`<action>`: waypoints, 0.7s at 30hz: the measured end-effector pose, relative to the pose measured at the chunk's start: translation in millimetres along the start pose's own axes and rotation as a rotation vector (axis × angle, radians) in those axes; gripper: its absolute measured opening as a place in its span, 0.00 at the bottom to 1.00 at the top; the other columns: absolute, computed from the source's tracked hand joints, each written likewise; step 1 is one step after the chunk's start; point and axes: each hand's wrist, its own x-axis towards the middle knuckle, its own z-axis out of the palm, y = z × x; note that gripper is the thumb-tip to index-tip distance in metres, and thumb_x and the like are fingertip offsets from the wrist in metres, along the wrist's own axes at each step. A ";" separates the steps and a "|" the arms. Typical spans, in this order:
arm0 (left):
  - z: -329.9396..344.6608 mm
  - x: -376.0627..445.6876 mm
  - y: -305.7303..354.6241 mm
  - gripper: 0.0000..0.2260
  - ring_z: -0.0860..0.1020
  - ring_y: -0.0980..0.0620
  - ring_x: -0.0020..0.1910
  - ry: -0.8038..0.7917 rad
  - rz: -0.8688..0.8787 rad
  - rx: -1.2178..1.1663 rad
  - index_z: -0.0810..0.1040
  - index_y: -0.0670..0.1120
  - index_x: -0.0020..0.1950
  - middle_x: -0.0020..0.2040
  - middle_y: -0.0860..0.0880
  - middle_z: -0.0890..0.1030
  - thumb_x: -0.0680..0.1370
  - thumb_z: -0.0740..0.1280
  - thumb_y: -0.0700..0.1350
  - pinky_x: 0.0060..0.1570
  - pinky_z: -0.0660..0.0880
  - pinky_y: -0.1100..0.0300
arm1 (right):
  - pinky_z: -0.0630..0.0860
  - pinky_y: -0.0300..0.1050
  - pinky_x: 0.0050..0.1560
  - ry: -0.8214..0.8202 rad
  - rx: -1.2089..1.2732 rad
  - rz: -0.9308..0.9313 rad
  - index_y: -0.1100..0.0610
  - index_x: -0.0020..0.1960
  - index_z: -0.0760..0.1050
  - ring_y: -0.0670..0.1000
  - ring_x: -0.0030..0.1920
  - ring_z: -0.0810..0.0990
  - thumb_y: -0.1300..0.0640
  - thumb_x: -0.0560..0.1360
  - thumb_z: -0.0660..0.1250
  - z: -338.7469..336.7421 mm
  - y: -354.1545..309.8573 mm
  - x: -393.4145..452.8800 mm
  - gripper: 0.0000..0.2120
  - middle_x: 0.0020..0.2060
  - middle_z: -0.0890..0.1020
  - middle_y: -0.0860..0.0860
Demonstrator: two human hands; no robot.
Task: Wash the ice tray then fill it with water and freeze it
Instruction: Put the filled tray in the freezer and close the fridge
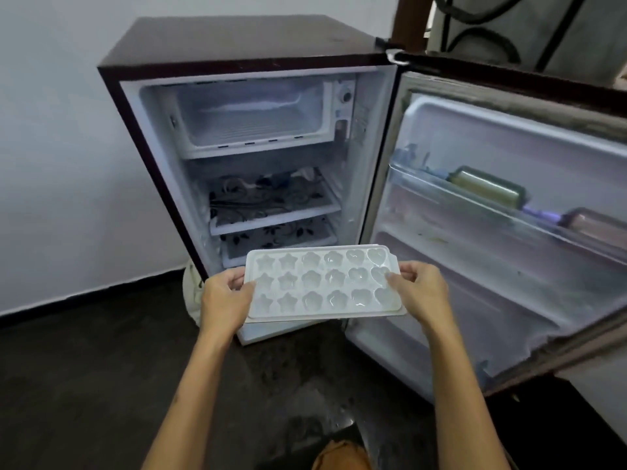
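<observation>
Gripping the white ice tray [322,283] level by its short ends — your left hand [225,300] and right hand [419,291] both pinch it — before the open fridge [237,42].

Dim, even indoor light; wide-angle bending at edges (slightly soft).

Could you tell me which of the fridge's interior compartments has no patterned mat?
The freezer compartment at the top: it is bare white inside, while both shelves below it carry dark floral mats.
</observation>
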 end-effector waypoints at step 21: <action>16.3 214.2 57.3 0.08 0.72 0.51 0.37 0.263 0.049 0.306 0.70 0.49 0.38 0.36 0.48 0.73 0.73 0.63 0.37 0.36 0.68 0.59 | 0.71 0.44 0.54 -0.008 -0.073 -0.370 0.61 0.59 0.79 0.56 0.56 0.80 0.58 0.78 0.65 84.4 -132.5 202.4 0.13 0.53 0.83 0.55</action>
